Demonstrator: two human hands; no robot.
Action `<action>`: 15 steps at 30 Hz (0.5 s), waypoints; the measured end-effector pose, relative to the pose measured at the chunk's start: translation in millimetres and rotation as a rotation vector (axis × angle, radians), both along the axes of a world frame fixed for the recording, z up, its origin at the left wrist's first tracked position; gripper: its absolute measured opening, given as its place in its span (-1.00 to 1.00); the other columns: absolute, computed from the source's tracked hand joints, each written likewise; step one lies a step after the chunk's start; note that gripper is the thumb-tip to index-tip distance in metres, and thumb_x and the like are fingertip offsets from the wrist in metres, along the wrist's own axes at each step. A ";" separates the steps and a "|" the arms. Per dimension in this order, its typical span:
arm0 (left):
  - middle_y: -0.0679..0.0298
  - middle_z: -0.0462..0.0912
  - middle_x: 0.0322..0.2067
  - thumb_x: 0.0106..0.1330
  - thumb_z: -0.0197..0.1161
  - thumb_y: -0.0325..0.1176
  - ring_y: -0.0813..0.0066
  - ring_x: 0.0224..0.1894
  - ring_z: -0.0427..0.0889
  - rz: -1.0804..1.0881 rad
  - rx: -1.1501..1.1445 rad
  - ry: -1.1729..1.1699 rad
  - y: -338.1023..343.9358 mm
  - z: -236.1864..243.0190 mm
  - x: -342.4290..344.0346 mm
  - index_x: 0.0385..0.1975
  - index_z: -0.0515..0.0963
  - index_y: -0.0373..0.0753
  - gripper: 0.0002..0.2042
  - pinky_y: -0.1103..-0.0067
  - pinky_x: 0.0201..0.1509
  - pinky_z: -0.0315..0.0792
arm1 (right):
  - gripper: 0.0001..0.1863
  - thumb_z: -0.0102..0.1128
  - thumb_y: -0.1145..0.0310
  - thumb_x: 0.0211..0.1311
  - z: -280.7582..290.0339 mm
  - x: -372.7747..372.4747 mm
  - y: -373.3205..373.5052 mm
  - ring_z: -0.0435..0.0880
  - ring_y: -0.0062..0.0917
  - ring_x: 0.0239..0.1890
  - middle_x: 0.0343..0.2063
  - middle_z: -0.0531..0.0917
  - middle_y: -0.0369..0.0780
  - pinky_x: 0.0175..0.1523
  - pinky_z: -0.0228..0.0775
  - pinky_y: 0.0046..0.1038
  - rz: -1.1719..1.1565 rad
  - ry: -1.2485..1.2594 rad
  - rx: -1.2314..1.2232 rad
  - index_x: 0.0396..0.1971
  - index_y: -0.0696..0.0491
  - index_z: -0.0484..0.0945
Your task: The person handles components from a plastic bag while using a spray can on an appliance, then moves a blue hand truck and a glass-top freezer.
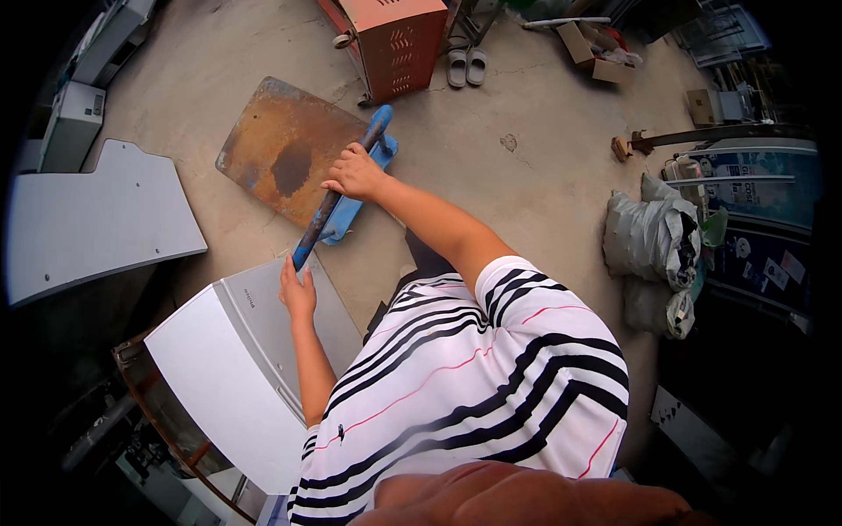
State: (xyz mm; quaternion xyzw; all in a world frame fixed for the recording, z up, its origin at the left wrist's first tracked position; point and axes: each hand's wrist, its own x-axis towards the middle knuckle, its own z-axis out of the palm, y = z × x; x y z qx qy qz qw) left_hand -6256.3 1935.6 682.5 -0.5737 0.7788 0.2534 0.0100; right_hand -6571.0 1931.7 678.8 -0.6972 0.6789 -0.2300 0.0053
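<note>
A platform trolley [263, 140] with a rusty brown metal deck and a blue push handle [326, 210] stands ahead of me. My right hand [355, 173] is closed over the middle of the handle's worn dark bar. At the bar's near left end, my left hand [299, 294] is wrapped around it, partly hiding that end. The deck carries a dark stain and nothing rests on it. Just beside my left hand is a white refrigerator [237, 342] with a grey front.
A white metal panel [105, 215] is at the left. Beyond the trolley stands an orange-red vented cabinet [399, 48] on casters, beside grey slippers [467, 67]. A cardboard box [596, 51] lies far right. Filled grey sacks [653, 237] stand to my right.
</note>
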 end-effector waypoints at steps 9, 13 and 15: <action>-0.03 0.57 -0.16 0.11 0.28 -0.08 0.02 -0.09 0.54 -0.230 0.110 -0.070 112.3 11.0 -40.6 0.05 0.44 -0.19 -0.48 0.30 -0.04 0.40 | -0.64 -0.08 0.08 0.27 9.1 -62.8 151.4 0.47 -0.47 -0.26 -0.55 0.60 -0.33 0.17 0.03 -0.25 0.001 0.035 -0.007 -0.55 -0.07 0.62; -0.06 0.61 -0.37 0.07 0.31 -0.04 -0.01 -0.25 0.59 -0.324 0.086 -0.018 188.9 -6.5 -78.7 -0.04 0.50 -0.23 -0.49 0.25 -0.18 0.44 | -0.67 -0.06 0.13 0.26 4.4 -106.8 225.2 0.48 -0.47 -0.21 -0.53 0.59 -0.32 0.22 0.00 -0.21 -0.060 0.033 0.006 -0.55 -0.05 0.61; -0.06 0.61 -0.44 0.05 0.32 -0.05 -0.01 -0.32 0.60 -0.325 0.107 0.012 230.7 -7.9 -109.9 -0.11 0.54 -0.24 -0.53 0.24 -0.24 0.44 | -0.74 -0.02 0.16 0.24 11.7 -127.5 262.0 0.45 -0.44 -0.11 -0.38 0.58 -0.29 0.25 -0.04 -0.18 -0.174 0.064 0.064 -0.43 -0.03 0.59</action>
